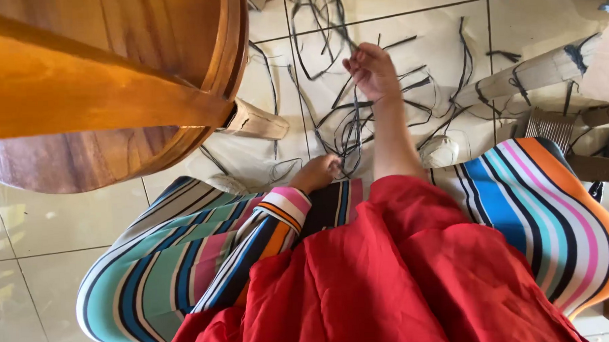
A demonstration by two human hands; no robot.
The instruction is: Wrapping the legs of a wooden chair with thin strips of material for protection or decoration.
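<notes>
Seated posture, viewed from above; striped garment (pixel 186 263) and red cloth (pixel 402 275) across the lap.

Left hand (pixel 316 173): low, at the lap edge, grip clenched on the near ends of a bundle of dark strips (pixel 349 132). Fingers curled under; exact number of strips pinched not discernible.

Right hand (pixel 372 71): raised beyond the left, forearm extended away from the body, grip pinched around the far part of the same dark strips, fingertips (pixel 353 67) bent toward the left.

Dark strips: long axis running from the left grip up and away to the right grip, near ends pointing toward the lap, far ends toward the top of the view. Slack loops bulging beside the line between the two grips.

Loose strips (pixel 313 29): scattered on the tiled floor (pixel 50 227) beyond and around the right grip, pointing in mixed directions.

Wooden furniture (pixel 99 90): rounded, polished, well to the left of both grips.

Pale rolled tube (pixel 530 75): on the floor to the right of the right grip, long axis tilted upward to the right. Comb-like tool (pixel 549 125) just below it.
</notes>
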